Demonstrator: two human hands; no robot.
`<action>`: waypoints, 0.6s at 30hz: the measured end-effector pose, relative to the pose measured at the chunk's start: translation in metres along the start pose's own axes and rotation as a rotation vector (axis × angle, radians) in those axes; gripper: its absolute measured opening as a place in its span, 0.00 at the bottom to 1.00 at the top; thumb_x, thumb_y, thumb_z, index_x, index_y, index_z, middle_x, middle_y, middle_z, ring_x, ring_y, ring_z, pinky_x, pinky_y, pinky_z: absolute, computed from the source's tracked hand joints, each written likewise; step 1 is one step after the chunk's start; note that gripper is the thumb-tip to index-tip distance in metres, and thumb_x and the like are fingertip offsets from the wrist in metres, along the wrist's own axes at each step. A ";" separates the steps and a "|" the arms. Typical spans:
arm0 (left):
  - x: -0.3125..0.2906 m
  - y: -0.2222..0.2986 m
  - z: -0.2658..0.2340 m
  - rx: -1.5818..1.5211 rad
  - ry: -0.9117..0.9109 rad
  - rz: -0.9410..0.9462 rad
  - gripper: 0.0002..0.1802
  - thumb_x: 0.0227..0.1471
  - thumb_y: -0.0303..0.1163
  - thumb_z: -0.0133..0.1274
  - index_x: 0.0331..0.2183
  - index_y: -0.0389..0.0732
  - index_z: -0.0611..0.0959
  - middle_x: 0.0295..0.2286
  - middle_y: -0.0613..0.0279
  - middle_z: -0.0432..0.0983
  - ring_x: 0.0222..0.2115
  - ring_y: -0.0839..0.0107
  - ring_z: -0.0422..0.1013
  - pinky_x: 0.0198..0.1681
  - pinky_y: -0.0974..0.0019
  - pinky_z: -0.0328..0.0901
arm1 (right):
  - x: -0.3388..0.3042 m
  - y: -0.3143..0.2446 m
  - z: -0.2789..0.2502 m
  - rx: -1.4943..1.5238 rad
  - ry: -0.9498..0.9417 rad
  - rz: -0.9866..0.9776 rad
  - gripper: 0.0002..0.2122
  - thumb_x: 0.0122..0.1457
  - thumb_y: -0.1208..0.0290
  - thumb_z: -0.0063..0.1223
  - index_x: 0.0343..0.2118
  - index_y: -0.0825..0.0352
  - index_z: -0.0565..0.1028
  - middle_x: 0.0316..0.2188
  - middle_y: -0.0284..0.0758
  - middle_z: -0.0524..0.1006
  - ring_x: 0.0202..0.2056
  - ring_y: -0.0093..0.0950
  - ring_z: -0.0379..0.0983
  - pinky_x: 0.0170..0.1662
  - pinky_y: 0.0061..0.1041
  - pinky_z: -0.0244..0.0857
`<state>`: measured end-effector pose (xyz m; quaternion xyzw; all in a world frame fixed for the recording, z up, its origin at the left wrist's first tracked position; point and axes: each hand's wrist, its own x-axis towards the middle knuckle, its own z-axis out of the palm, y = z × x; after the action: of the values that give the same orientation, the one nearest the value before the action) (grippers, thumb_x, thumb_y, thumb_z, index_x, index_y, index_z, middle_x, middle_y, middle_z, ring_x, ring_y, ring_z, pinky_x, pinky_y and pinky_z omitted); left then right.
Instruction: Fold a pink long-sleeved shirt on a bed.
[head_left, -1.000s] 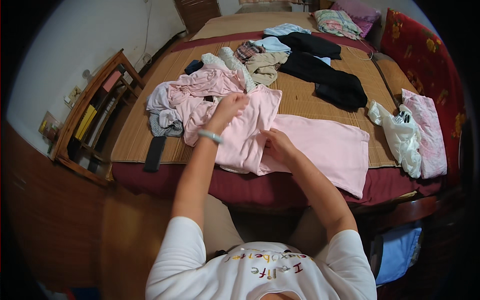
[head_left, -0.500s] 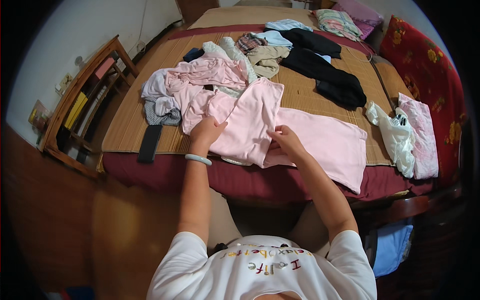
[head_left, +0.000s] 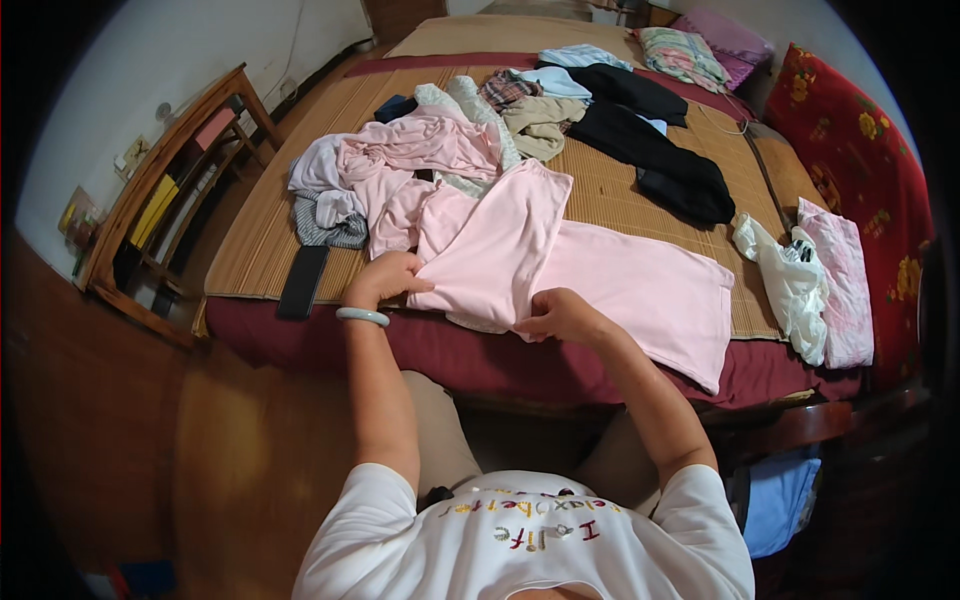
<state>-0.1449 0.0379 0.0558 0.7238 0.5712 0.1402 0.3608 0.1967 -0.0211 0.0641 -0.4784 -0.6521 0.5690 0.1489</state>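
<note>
A plain pink garment (head_left: 640, 290) lies at the bed's near edge, one wide panel spread to the right and another folded across its left part. My left hand (head_left: 383, 277), with a pale bangle on the wrist, pinches the garment's left edge. Near the middle fold, my right hand (head_left: 566, 315) has its fingers closed on the lower edge of the same cloth. Behind my left hand, crumpled pink clothing (head_left: 420, 145) touches the garment. Which piece the cloth between them belongs to, I cannot tell.
A woven mat (head_left: 255, 245) covers the bed. A black phone-like slab (head_left: 302, 282) lies left of my hands. Farther back are black trousers (head_left: 650, 150) and beige cloth (head_left: 540, 125). A white plastic bag (head_left: 795, 290) sits right, beside a wooden rack (head_left: 890, 400) below.
Both hands have come nearer to me, the left also slightly leftward and the right slightly left. The folded panel's near edge now lies flatter between them.
</note>
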 end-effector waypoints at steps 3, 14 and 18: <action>-0.009 0.007 -0.003 0.129 -0.057 -0.118 0.18 0.41 0.38 0.69 0.25 0.34 0.82 0.19 0.59 0.77 0.21 0.74 0.71 0.25 0.67 0.65 | -0.006 0.001 0.002 -0.084 -0.048 0.020 0.12 0.55 0.65 0.64 0.27 0.70 0.79 0.23 0.32 0.80 0.25 0.20 0.74 0.30 0.21 0.69; 0.017 0.097 0.069 0.523 0.592 0.125 0.26 0.49 0.48 0.60 0.45 0.43 0.78 0.45 0.52 0.75 0.49 0.52 0.69 0.51 0.56 0.65 | -0.003 -0.004 -0.023 -0.426 0.438 -0.152 0.12 0.58 0.63 0.57 0.33 0.69 0.80 0.29 0.46 0.80 0.31 0.41 0.77 0.37 0.36 0.70; 0.049 0.074 0.126 0.806 0.675 0.272 0.41 0.55 0.55 0.51 0.65 0.49 0.61 0.62 0.47 0.58 0.65 0.51 0.51 0.66 0.50 0.47 | 0.030 -0.017 -0.005 -0.403 0.654 -0.566 0.12 0.58 0.65 0.58 0.40 0.69 0.77 0.37 0.44 0.77 0.39 0.42 0.75 0.42 0.35 0.69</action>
<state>0.0016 0.0308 0.0076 0.7869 0.5652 0.1801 -0.1702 0.1782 0.0077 0.0700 -0.4556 -0.7729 0.1878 0.3998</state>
